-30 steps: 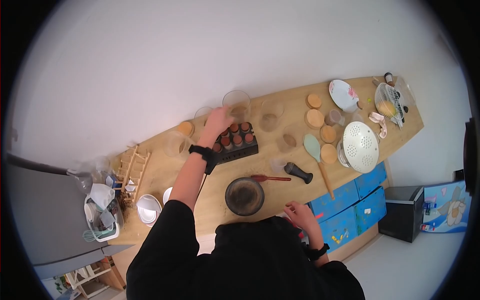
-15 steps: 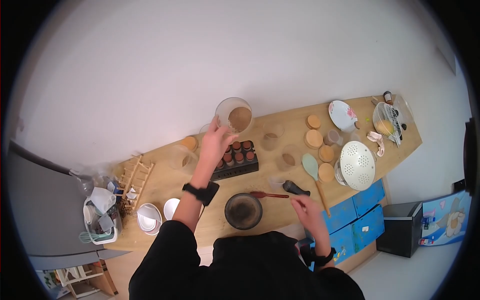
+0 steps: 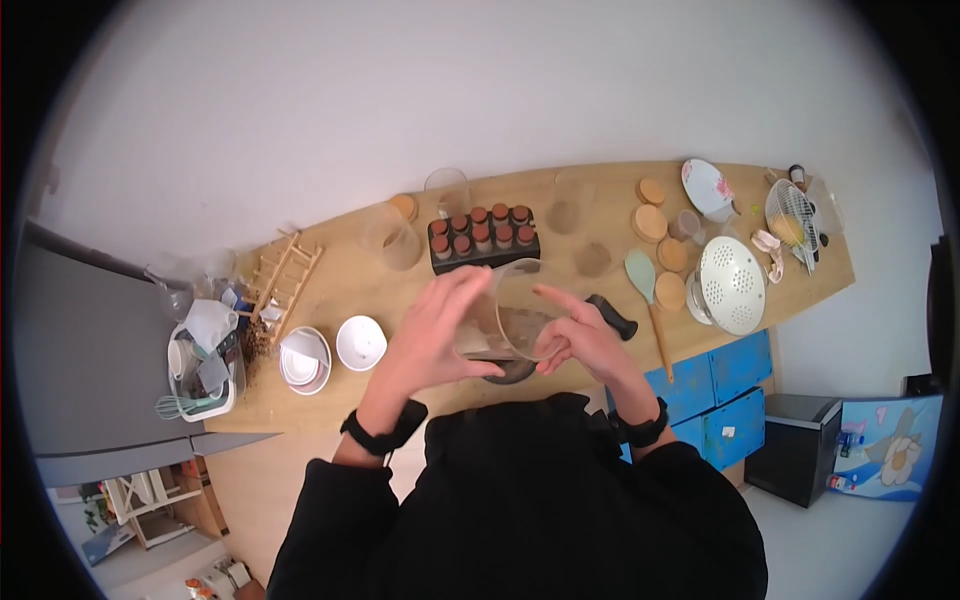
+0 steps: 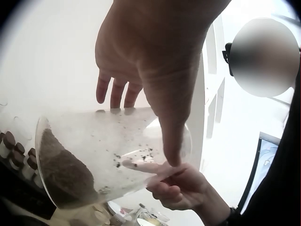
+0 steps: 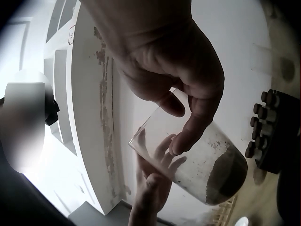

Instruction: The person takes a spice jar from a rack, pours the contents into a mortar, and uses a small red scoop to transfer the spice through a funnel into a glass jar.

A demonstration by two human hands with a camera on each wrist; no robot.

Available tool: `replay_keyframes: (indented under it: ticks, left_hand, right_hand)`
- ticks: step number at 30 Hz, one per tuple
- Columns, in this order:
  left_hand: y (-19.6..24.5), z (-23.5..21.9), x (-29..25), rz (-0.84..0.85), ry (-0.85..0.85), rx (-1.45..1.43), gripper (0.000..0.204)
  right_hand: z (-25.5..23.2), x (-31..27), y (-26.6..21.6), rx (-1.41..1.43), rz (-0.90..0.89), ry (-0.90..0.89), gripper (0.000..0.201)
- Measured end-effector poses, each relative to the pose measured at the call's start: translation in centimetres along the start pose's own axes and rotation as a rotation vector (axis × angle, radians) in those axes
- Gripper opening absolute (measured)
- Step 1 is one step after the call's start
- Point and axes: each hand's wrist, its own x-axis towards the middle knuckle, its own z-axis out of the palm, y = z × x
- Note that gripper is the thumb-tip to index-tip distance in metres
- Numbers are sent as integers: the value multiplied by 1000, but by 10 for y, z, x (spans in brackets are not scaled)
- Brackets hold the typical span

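Note:
Both hands hold a clear jar [image 3: 518, 300] with brown powder [image 4: 66, 174] in it, tilted on its side over the table. My left hand [image 3: 430, 325] spans the jar, thumb on one side and fingers on the other. At the jar's mouth, my right hand [image 3: 590, 345] grips the rim with bent fingers [image 5: 188, 134]. Below, mostly hidden by jar and hands, is a dark mortar [image 3: 515, 373]. A black pestle [image 3: 612, 316] lies just beyond the right hand.
A black rack [image 3: 488, 255] of red-capped vials stands behind the jar. White bowls [image 3: 361, 343] are to the left. To the right are a green spatula [image 3: 640, 272], round wooden lids [image 3: 649, 223] and a white colander [image 3: 732, 285]. Other clear jars [image 3: 392, 240] line the back.
My left hand has lifted the jar from behind the rack and brought it toward my body over the mortar. The right hand has come up from the table's front edge and taken its rim.

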Motion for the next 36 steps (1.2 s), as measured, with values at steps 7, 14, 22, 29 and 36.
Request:
replay_keyframes:
  ticks: [7, 14, 22, 29, 36]
  left_hand:
    - [-34, 40, -42, -203, -142, -210, 110]
    - [-54, 49, -98, -407, -28, -62, 106]
    - [-59, 55, -106, -421, -7, -47, 105]
    - [-55, 59, -96, -395, -59, -41, 105]
    - [-59, 62, -93, -320, -79, -54, 101]
  right_hand:
    - [-29, 30, 80, 232, 159, -208, 48]
    - [-127, 67, 209, -1376, -354, 765, 18]
    - [-133, 72, 223, -1371, -284, 690, 16]
    - [-141, 59, 215, -306, -307, 708, 15]
    - [-85, -31, 101, -233, -482, 549, 22]
